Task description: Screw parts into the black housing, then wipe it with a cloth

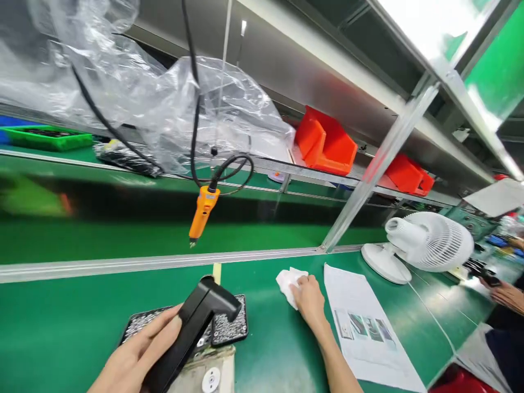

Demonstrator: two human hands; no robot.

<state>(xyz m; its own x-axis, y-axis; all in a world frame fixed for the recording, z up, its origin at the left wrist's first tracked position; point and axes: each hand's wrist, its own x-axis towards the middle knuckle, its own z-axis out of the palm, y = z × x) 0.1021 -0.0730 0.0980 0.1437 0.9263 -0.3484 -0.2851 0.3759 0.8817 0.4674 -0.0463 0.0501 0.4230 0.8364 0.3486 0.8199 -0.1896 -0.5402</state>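
Note:
My left hand (141, 349) is wrapped round a black handheld device (194, 322) with an angled head, held over a black tray of small screws (229, 327). Farther right, my right hand (309, 297) rests on the green table with its fingers closed on a white cloth (289, 284). Just right of that hand lies a printed paper sheet (364, 327). An orange electric screwdriver (202, 213) hangs by its black cable above the table, beyond both hands.
A white desk fan (426, 243) stands at the right. Red bins (325, 142) sit on the shelf, with crumpled clear plastic (135, 82) to their left. A green tray (45, 136) is at far left. Another person's hand (505, 292) works at the right edge.

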